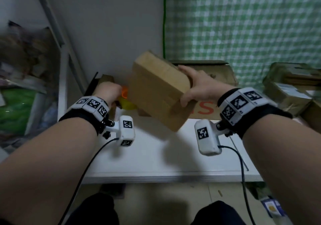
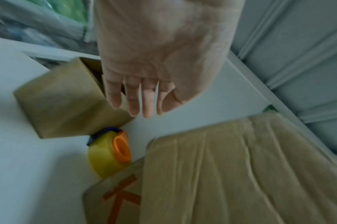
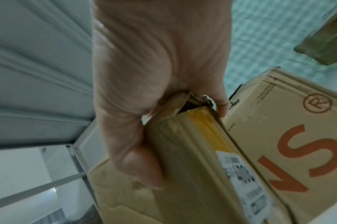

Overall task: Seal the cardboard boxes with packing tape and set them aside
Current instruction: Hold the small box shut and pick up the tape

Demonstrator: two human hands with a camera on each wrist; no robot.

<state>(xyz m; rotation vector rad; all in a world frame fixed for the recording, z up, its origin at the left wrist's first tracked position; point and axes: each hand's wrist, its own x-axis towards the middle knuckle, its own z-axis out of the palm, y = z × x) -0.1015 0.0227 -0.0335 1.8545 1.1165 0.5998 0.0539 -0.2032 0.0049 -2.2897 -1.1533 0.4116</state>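
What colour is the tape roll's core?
Orange, inside a yellow tape roll; clearest in the left wrist view.

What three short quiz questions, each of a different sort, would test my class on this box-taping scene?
1. True or false: the right hand grips a cardboard box held up off the white table.
2. Multiple choice: the left hand is A) gripping the tape, B) open above the table, C) holding scissors.
3. Fill in: the tape roll is yellow with an ___ core.

Key: 1 true; 2 B; 3 orange.
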